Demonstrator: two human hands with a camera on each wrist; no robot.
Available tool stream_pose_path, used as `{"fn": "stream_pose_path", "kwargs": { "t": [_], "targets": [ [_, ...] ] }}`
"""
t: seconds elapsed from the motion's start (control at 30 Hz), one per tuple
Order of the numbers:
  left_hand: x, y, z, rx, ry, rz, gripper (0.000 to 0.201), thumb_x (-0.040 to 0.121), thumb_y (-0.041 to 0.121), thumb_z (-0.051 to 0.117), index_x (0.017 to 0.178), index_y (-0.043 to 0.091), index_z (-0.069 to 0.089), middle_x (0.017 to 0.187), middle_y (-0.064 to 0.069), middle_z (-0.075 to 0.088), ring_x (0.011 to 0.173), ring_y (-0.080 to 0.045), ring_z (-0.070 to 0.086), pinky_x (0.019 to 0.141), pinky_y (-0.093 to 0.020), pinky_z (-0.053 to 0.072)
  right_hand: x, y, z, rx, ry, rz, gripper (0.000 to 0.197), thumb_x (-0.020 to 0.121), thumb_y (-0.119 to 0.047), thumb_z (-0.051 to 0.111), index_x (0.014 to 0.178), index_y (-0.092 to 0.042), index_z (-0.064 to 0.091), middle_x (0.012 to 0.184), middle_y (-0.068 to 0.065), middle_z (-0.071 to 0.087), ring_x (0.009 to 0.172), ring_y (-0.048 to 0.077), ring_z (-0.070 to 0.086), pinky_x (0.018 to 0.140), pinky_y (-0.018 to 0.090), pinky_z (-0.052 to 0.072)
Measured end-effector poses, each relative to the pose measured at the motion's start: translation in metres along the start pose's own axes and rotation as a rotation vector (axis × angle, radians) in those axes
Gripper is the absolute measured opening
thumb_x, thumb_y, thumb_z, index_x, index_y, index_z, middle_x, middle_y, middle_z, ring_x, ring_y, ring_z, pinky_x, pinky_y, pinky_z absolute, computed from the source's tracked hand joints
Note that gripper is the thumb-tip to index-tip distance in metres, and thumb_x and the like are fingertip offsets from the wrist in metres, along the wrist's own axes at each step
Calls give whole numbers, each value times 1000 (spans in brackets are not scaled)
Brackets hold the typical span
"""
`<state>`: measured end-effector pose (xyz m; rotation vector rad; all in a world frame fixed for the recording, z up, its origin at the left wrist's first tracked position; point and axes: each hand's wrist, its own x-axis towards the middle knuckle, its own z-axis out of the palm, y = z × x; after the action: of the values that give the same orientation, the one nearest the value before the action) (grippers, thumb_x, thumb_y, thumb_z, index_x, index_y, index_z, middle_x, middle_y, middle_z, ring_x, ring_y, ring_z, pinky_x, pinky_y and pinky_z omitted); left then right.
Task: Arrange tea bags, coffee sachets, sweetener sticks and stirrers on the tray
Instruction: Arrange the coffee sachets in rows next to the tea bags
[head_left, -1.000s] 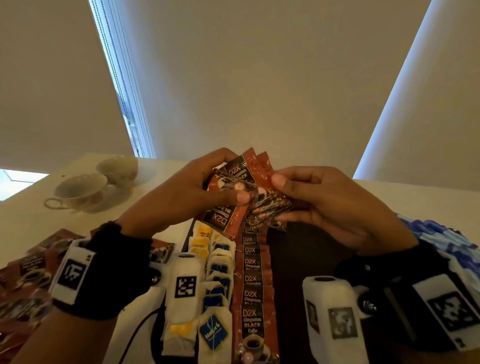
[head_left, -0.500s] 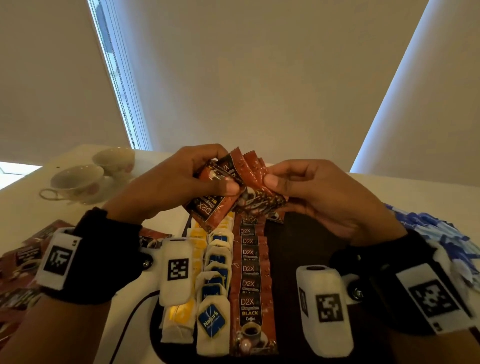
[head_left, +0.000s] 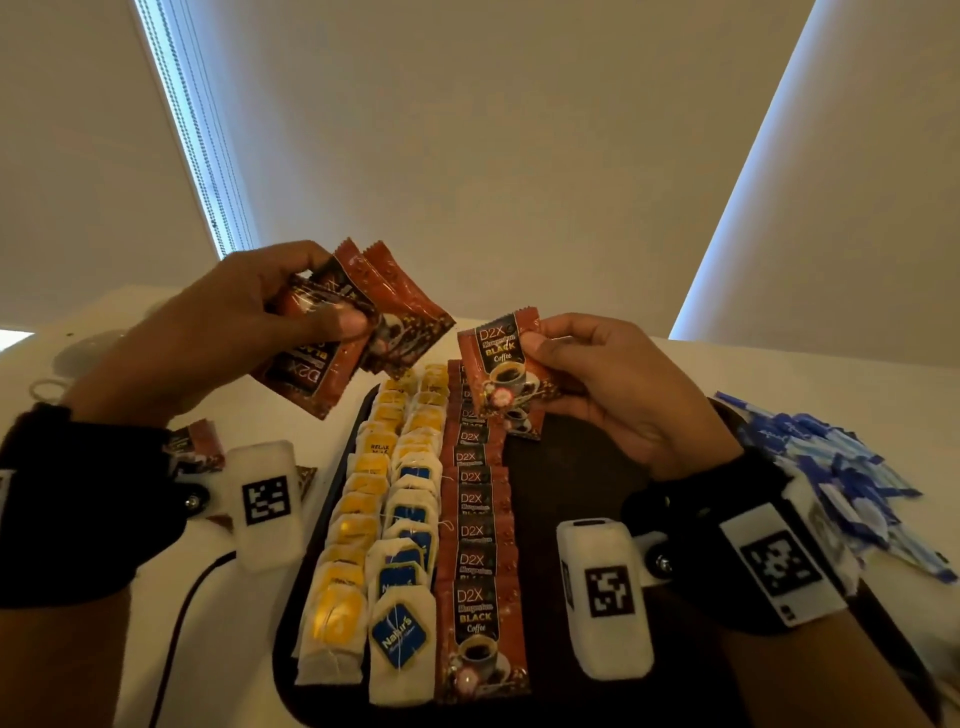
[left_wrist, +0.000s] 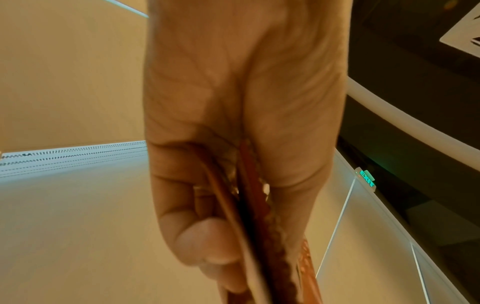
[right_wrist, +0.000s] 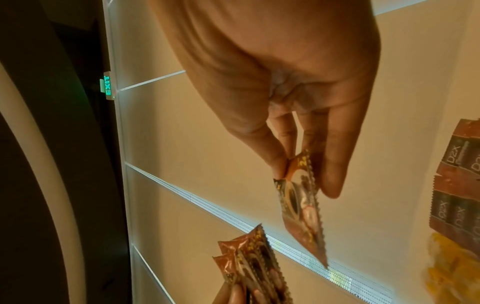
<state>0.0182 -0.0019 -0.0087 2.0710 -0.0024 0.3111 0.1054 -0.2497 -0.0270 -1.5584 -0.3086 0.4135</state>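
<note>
Looks like an office or hotel-type bldg, not a home: lit green EXIT sign (right_wrist: 107, 88) on the wall, full-height roller blinds (head_left: 441, 156) w/ bead chains, white surface (head_left: 779, 374), hospitality tray (head_left: 566, 467) w/ rows of tea bags (head_left: 400, 519) & coffee sachets (head_left: 475, 561).

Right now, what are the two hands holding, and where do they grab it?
The left hand pinches a fanned bunch of red-brown coffee sachets across their middle; the right hand pinches one red-brown coffee sachet by its upper right edge.
</note>
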Motion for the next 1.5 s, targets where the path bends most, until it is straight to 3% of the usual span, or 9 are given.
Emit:
{"fn": "stream_pose_path", "kwargs": {
  "t": [0.2, 0.3, 0.43, 0.6, 0.73, 0.9, 1.17, 1.33, 1.5],
  "targets": [
    [3, -5, 0, 26, 12, 8, 66, 43, 75, 74, 96, 38, 63, 88, 5, 72, 79, -18, 71, 62, -35, 56, 6, 7, -25, -170, 168, 57, 4, 84, -16, 66, 88, -16, 68, 88, 1, 70, 83, 12, 64, 68, 25, 50],
    [4, -5, 1, 21, 0, 25, 80, 28, 83, 70, 96, 40, 63, 87, 9, 71, 77, -13, 71, 58, -29, 56, 16, 14, -41, -283, 213, 141, 7, 82, -10, 69, 79, -16, 66, 78, 0, 66, 74, 11, 61, 64, 24, 54],
    [4, -1, 4, 14, -21, 62, 83, 27, 86, 67, 95, 39, 62, 85, 14, 71, 75, -5, 70, 52, -17, 52, 29, 30, -50, -355, 131, 380, 11, 81, -5, 68, 90, -11, 64, 76, 2, 67, 68, 10, 62, 56, 21, 55],
    [2, 0, 3, -4, -36, 55, 84, 27, 83, 70, 98, 38, 62, 88, 12, 72, 78, -8, 71, 51, -18, 54, 41, 40, -44, -461, 45, 538, 10, 82, -3, 66, 87, -12, 63, 80, 3, 69, 76, 13, 65, 70, 28, 51],
    [3, -1, 2, 14, -47, 42, 86, 27, 85, 68, 98, 37, 61, 87, 15, 71, 78, -5, 70, 50, -18, 53, 52, 43, -37, -555, 35, 540, 9, 82, -1, 66, 84, -9, 62, 80, 3, 68, 73, 12, 64, 71, 28, 50],
    [5, -5, 2, 23, -11, 13, 62, 49, 69, 75, 99, 36, 60, 91, 7, 71, 81, -14, 71, 57, -22, 55, 61, 46, -31, -617, 16, 530, 10, 84, 0, 64, 87, -10, 63, 83, 2, 68, 74, 13, 63, 72, 27, 49],
    [5, -4, 4, 13, -41, 16, 79, 35, 79, 71, 99, 35, 61, 91, 13, 71, 81, -5, 70, 50, -15, 52, 73, 50, -26, -692, 68, 434, 7, 84, 3, 63, 83, -3, 59, 77, 8, 65, 69, 16, 62, 75, 31, 53],
    [6, -3, 7, 10, -33, -1, 61, 53, 63, 74, 102, 31, 60, 88, 10, 71, 80, -7, 70, 54, -20, 56, 76, 50, -25, -767, 65, 404, 5, 82, 1, 66, 84, 0, 62, 87, 12, 70, 80, 21, 68, 83, 36, 54],
    [3, 0, 9, 6, -38, -9, 63, 50, 66, 75, 100, 30, 61, 88, 12, 72, 77, -6, 70, 49, -15, 51, 78, 49, -24, -773, 60, 412, 10, 83, 0, 65, 77, -5, 59, 91, 13, 70, 85, 22, 67, 81, 34, 53]
  ]
}}
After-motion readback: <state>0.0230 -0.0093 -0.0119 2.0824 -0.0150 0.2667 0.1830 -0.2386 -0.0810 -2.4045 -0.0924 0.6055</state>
